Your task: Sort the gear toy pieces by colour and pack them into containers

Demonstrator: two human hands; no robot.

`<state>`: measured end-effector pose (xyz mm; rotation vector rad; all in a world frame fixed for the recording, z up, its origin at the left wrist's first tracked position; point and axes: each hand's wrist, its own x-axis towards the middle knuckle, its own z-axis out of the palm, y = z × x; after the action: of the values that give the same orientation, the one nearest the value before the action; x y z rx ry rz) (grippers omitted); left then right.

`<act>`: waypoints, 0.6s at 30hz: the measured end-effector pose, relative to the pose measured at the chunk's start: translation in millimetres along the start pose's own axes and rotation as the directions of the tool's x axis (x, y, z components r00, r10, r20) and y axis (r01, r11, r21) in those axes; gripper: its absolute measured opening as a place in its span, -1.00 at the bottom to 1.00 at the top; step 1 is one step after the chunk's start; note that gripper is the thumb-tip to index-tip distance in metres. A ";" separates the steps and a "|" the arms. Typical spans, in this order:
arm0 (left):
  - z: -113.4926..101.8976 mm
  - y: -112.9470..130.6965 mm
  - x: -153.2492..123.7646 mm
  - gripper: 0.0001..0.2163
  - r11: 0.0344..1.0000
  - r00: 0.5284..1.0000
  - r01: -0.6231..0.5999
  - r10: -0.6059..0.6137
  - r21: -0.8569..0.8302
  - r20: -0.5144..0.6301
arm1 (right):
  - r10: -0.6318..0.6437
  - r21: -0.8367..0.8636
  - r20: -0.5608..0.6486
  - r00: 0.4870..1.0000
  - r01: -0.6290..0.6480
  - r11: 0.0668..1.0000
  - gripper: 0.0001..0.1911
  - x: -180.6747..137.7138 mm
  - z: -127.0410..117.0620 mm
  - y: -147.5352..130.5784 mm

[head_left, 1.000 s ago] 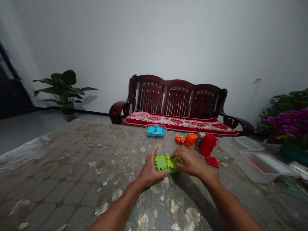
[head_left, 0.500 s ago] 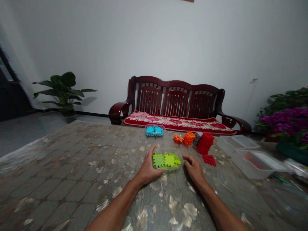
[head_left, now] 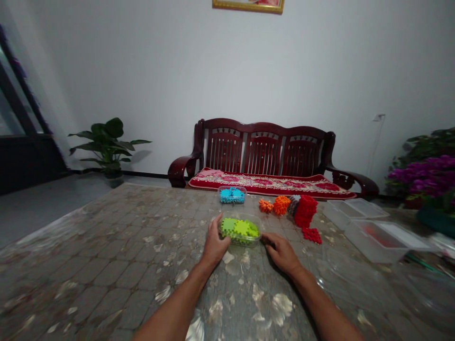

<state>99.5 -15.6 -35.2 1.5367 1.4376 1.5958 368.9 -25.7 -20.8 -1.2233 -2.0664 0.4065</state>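
A small clear plastic box of green toothed puzzle tiles sits on the patterned table. My left hand cups the box's left end, fingers against its wall. At the box's right end my right hand rests on the table, its fingers touching the wall. Behind the box lie a clear box of blue tiles, orange tile clumps, a grey-white clump and a red stack with loose red tiles.
Empty clear tubs and another tub stand at the right of the table. A dark wooden bench with a red cushion is behind the table. A potted plant stands at the left, purple flowers at the right.
My right hand has come off the top of the green tiles and dropped to the table at the box's right end. The box has slid a little away from me.
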 end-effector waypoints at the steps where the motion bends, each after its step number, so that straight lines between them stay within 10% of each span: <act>1: -1.4 1.9 -1.0 -0.31 0.998 0.999 -0.020 0.022 0.064 -0.036 | -0.019 -0.017 0.012 1.000 0.019 1.000 -0.44 0.4 0.0 -0.4; 7: -16.3 26.1 -11.6 -0.65 0.908 0.977 -0.096 0.163 0.409 -0.134 | -0.026 -0.081 0.036 0.999 0.029 0.996 -0.52 4.9 -1.9 -7.5; 18: -27.7 40.6 -12.7 -0.85 0.838 0.969 -0.246 0.209 0.487 0.130 | 0.050 -0.013 -0.031 0.998 -0.051 0.999 -0.62 9.1 1.0 -5.6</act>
<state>89.4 -49.2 1.4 2.1063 1.7790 1.3272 361.8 -20.7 -14.6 -1.2845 -2.0194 0.3951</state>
